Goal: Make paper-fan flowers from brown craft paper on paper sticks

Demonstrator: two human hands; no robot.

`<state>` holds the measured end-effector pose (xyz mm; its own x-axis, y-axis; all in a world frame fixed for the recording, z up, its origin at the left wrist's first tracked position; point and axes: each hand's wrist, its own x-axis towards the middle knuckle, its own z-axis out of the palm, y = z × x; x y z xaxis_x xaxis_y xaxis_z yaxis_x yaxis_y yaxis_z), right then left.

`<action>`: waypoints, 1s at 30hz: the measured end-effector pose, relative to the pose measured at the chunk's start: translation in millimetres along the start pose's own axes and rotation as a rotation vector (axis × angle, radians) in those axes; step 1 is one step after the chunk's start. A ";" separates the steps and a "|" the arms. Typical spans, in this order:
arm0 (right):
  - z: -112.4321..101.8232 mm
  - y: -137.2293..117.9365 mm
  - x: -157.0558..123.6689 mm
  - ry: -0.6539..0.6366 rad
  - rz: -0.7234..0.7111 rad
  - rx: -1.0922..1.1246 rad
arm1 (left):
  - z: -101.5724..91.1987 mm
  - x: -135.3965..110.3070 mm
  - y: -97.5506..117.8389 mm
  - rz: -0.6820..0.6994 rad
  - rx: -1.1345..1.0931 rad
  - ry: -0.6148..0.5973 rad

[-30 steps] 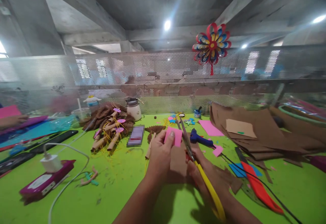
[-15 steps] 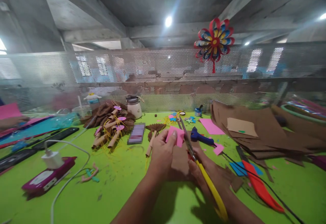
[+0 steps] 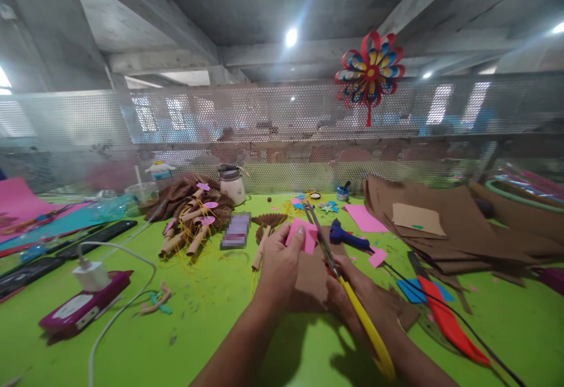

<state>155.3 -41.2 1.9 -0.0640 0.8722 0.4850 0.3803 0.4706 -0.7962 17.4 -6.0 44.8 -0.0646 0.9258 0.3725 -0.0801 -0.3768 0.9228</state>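
Between the thumb and fingers of my left hand is a small square of pink paper. My right hand grips yellow-handled scissors, whose blades point away from me, slightly parted, just right of the pink paper. Below both hands lies a piece of brown paper on the green table. A blue glue gun rests just beyond my right hand, a pink scrap by its tip. Left of my left hand are a brown paper tube and a pleated brown paper fan.
A pile of brown paper tubes with yellow strings lies left, near a blurred-out phone and a jar. At right are stacked brown sheets and a red-handled knife. A white cable runs from a purple power strip.
My hands, the pink paper and the scissors stay almost where they were. At the far left edge, a hand seen earlier over the pink and blue sheets is mostly out of view.
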 end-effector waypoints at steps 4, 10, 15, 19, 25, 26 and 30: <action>0.6 -0.2 -0.3 0.021 -0.005 -0.012 | -0.9 1.1 -2.0 0.001 -0.002 -0.001; -2.0 7.0 -0.9 0.073 0.015 -0.072 | 1.7 -0.6 2.5 -0.033 -0.065 0.004; -6.4 16.8 3.3 0.036 -0.040 -0.101 | 7.3 -2.0 10.6 -0.083 -0.134 -0.057; -7.3 15.7 5.6 -0.028 -0.050 -0.045 | 5.8 -1.2 9.7 -0.063 -0.066 -0.050; -8.7 14.9 7.2 -0.080 -0.008 0.045 | -2.7 2.5 13.2 -0.055 0.050 -0.058; -9.4 15.2 7.6 -0.106 -0.017 0.056 | -4.1 3.5 14.4 -0.035 0.077 -0.052; -11.9 15.6 8.1 -0.182 -0.072 0.028 | -8.5 6.8 15.9 -0.005 0.211 -0.062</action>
<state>171.7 -28.3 -2.2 -0.2567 0.8449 0.4693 0.3430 0.5336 -0.7731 7.2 -5.9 61.1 -0.0024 0.9303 0.3668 0.1298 -0.3634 0.9226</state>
